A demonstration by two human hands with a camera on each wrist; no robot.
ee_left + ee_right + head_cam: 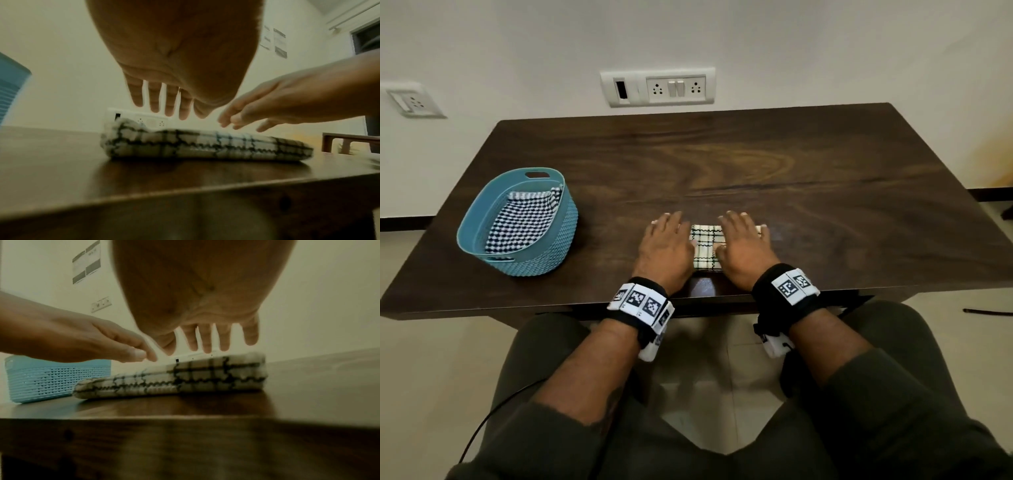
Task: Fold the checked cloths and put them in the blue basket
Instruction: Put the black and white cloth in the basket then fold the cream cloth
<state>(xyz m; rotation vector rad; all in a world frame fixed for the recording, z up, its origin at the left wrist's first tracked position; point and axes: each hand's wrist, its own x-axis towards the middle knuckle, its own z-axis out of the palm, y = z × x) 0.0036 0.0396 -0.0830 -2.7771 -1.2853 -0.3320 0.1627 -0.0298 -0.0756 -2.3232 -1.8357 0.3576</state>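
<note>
Both my hands are flat, palms down, fingers straight and a bit spread. My left hand (666,245) is over the left end of the folded white checked cloth (707,246) and my right hand (744,245) is over the right end, side by side with a strip of cloth showing between them. From the wrist cams the fingers (155,99) look like they're just above the fabric rather than pressing in, but honestly I can't tell for sure if they're touching. Nothing is pinched or gripped.

The cloth sits as a thick little bundle near the front edge of the dark wooden table (825,178), right at 6 o'clock. The blue basket (482,219) is off at 9 o'clock, well apart, with a dark checked cloth (520,222) already lying inside it.

At 12 o'clock, on the wall behind the table, there's a white socket panel (657,87).
</note>
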